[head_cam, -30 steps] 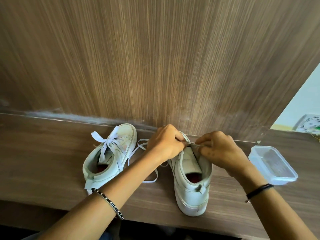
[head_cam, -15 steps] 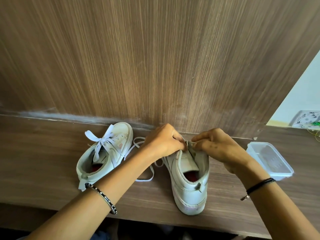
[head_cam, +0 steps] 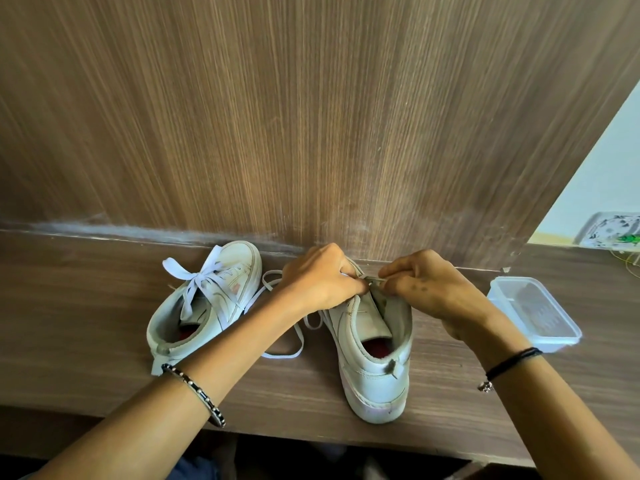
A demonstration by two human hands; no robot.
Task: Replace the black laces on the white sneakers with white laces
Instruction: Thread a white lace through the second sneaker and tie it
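One white lace (head_cam: 373, 279) is pinched by the curled fingers (head_cam: 393, 271) of the left hand (head_cam: 318, 277) and right hand (head_cam: 431, 291) over the sneaker (head_cam: 375, 362).

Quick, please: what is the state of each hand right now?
Left hand: fingers curled on the unlaced sneaker, at its front.
Right hand: pinching what looks like the white lace end.

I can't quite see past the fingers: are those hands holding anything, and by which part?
Yes: the white lace. The right hand pinches it near its tip, over the tongue of the nearer sneaker; the left hand pinches it just beside.
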